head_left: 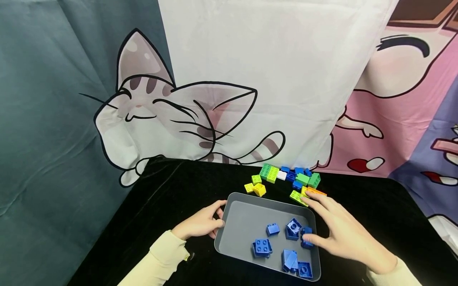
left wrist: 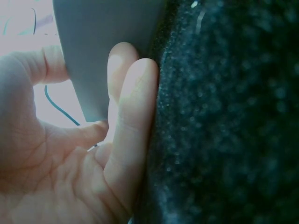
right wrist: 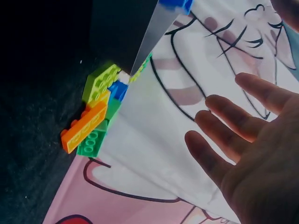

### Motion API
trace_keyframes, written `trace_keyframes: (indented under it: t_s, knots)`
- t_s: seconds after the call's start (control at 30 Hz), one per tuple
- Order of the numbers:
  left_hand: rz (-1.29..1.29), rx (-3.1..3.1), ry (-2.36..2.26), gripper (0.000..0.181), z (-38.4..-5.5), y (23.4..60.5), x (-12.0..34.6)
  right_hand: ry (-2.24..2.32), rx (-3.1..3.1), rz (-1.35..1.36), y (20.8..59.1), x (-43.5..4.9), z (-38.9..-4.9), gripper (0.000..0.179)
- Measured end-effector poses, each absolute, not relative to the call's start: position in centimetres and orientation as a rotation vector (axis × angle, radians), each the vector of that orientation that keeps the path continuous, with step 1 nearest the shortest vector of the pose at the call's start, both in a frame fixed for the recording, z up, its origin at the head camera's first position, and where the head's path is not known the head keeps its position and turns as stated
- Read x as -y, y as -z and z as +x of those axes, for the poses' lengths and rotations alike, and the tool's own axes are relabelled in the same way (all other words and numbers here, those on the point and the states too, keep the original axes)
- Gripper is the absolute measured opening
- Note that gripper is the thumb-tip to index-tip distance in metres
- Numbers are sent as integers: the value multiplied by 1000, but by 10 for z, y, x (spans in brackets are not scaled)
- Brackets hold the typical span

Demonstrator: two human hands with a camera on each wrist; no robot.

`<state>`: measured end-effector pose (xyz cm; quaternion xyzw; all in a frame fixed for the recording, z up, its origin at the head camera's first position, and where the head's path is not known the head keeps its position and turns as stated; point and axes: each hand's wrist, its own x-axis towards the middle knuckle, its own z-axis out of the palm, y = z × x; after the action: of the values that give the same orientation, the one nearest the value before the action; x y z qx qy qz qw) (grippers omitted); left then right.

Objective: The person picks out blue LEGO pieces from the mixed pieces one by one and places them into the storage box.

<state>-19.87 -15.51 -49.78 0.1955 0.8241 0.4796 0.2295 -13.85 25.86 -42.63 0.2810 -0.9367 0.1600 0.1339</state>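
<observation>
Printed fabric (head_left: pixel 304 59) bearing a large cartoon cat hangs behind a surface covered in black cloth (head_left: pixel 161 198). On the cloth sits a shallow, dark grey, rectangular tray (head_left: pixel 243 222) with rounded corners, used below as the reference for position.

My left hand (head_left: pixel 200 221) is at the left end of the tray, pinching its rim between thumb and fingers. My right hand (head_left: pixel 343 232) is over the tray's right end, fingers spread apart and gripping nothing. In the head view its thumb overlaps a blue studded block (head_left: pixel 307 241); whether they touch, I cannot tell.

Inside the tray, all the plastic blocks observed are blue. One small blue block (head_left: pixel 273 229) lies singly near the middle; a blue stack (head_left: pixel 262 247) stands nearer me, and a second blue pile (head_left: pixel 293 229) lies to the right. At the near right corner, one hollow-side-up blue block (head_left: pixel 305 270) is recorded.

Beyond the tray's far edge lie yellow blocks (head_left: pixel 259 190), green blocks (head_left: pixel 265 171), a white block (head_left: pixel 282 175) and further blue blocks (head_left: pixel 290 176). An orange block (head_left: pixel 317 192) lies beyond the far right corner.
</observation>
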Motion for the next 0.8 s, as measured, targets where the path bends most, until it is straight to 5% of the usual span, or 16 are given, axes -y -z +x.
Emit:
trace_keyframes:
  t_s: [0.8]
  knots:
    - [538,-2281,-1323,69,-199,498,155,-337,2848,854,437,-251,-272,55]
